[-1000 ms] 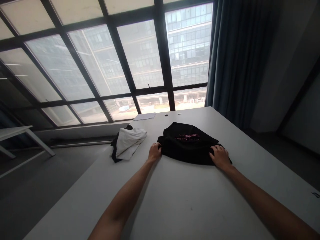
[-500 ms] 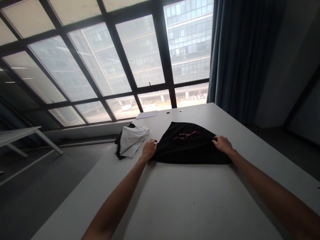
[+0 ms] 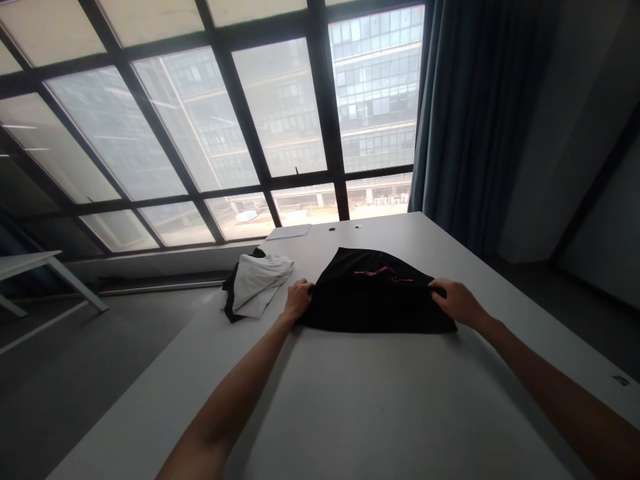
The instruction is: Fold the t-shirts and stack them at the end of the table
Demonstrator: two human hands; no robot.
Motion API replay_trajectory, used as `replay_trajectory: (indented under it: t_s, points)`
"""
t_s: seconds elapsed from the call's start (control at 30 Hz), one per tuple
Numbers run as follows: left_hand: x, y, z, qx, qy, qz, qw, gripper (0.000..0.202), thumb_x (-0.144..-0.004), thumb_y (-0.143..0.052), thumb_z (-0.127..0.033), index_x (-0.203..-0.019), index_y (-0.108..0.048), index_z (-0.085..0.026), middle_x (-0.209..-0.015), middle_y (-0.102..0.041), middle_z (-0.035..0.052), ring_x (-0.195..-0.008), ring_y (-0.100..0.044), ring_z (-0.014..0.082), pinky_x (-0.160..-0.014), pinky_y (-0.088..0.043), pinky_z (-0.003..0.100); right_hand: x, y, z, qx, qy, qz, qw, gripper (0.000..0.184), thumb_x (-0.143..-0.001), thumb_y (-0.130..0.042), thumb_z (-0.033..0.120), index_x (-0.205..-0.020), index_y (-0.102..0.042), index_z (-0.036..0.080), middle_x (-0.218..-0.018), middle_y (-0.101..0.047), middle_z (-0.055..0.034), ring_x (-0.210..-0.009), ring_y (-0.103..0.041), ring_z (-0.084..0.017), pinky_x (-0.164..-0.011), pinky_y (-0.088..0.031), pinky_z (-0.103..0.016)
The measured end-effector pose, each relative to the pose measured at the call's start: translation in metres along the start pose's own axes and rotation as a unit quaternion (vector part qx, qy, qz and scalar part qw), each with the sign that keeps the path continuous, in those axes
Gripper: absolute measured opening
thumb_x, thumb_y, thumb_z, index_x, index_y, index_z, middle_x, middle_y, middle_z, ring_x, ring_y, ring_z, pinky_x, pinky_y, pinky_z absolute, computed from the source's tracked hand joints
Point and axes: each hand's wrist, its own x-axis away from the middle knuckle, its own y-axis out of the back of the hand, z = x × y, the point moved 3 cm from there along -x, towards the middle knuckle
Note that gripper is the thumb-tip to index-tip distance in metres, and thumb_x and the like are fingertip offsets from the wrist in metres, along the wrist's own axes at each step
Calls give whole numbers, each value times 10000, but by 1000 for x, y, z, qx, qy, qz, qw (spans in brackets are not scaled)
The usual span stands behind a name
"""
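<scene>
Left hand has fingers closed on the left side of a black garment. Right hand pinches the same garment at its right side, thumb and fingers curled in on the fabric. So garment sits between the two hands, ridge running nearly straight from one grip to the other. Near panel drops from that ridge toward the wearer; can't tell how much of its bottom edge touches the table. Far part spreads beyond both hands, narrowing away from them. Pink print on it, just past the ridge, nearer the right hand; lettering too small to read.

Left of the left hand, near but apart: white cloth, crumpled, with black cloth showing from under it on the side away from the hand. Beyond the left hand, at the far table edge: flat pale sheet. Dark round spot beyond the garment, between the hands' lines. Blue curtain beyond the right hand, off the table.
</scene>
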Motion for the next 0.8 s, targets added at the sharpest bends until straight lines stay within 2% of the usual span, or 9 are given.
replay_trajectory:
  t_s: [0.07, 0.17, 0.23, 0.37, 0.5, 0.57, 0.63, 0.7, 0.8]
  points:
    - [18, 19, 5, 6, -16, -21, 1000, 257, -942, -541, -232, -1097, -743, -262, -1075, -664, 74, -1103, -603, 248, -1004, -409, 362, 23, 11, 6, -30, 32, 7, 999, 266, -911, -501, 316, -1048, -714, 237, -1096, -723, -62, -1025, -656, -262, -931, -495, -381]
    - [58, 48, 19, 26, -61, -61, 996, 259, -952, -541, -265, -1109, -746, -287, -1029, -652, 58, -1032, -610, 236, -1012, -408, 377, 61, 24, 10, -71, 81, 37, 993, 278, -941, -501, 357, -1065, -732, 263, -1137, -715, -61, -1051, -659, -258, -944, -514, -385]
    - [91, 62, 30, 44, -76, -54, 995, 249, -927, -571, -251, -1085, -758, -299, -1011, -645, 55, -1003, -611, 230, -986, -434, 369, 87, 29, 10, -79, 97, 60, 990, 261, -934, -535, 355, -1076, -741, 283, -1172, -706, -60, -1087, -653, -255, -969, -512, -386]
    - [157, 78, 39, 92, -75, 62, 991, 252, -885, -615, -227, -1039, -775, -346, -1006, -657, 45, -980, -624, 218, -938, -480, 334, 134, 34, 19, -73, 101, 148, 981, 244, -905, -588, 318, -1079, -755, 359, -1198, -701, -39, -1088, -664, -244, -954, -530, -368]
    - [207, 87, 35, 154, -59, 249, 954, 202, -867, -673, -294, -1014, -772, -390, -1112, -687, 8, -1005, -655, 209, -906, -512, 303, 168, 36, 34, -78, 86, 271, 956, 258, -889, -588, 290, -1022, -765, 422, -1142, -726, -21, -1018, -697, -237, -887, -561, -342]
    - [218, 92, 34, 170, -29, 305, 937, 281, -812, -732, -296, -1073, -756, -395, -1198, -682, -10, -1070, -654, 219, -927, -512, 306, 176, 35, 37, -75, 55, 306, 947, 253, -836, -659, 321, -1044, -764, 420, -1124, -739, -29, -1012, -706, -257, -884, -568, -350]
    - [216, 95, 29, 183, -15, 314, 931, 350, -809, -735, -319, -1154, -732, -381, -1198, -692, -9, -1072, -659, 223, -929, -514, 312, 173, 32, 39, -71, 32, 314, 946, 277, -817, -690, 377, -1083, -758, 402, -1121, -746, -36, -1021, -704, -273, -893, -565, -363]
    - [202, 96, 18, 203, -34, 289, 935, 320, -879, -661, -361, -1194, -717, -354, -1163, -706, 1, -1043, -666, 215, -925, -514, 310, 160, 24, 43, -73, 28, 286, 955, 268, -878, -618, 426, -1104, -749, 369, -1142, -739, -39, -1041, -693, -267, -914, -546, -368]
    - [170, 85, -7, 226, -65, 195, 952, 288, -955, -546, -390, -1162, -721, -293, -1150, -702, 34, -1037, -661, 219, -938, -506, 319, 127, 4, 51, -70, 11, 184, 980, 325, -963, -472, 405, -1124, -728, 285, -1169, -720, -58, -1039, -678, -247, -908, -522, -361]
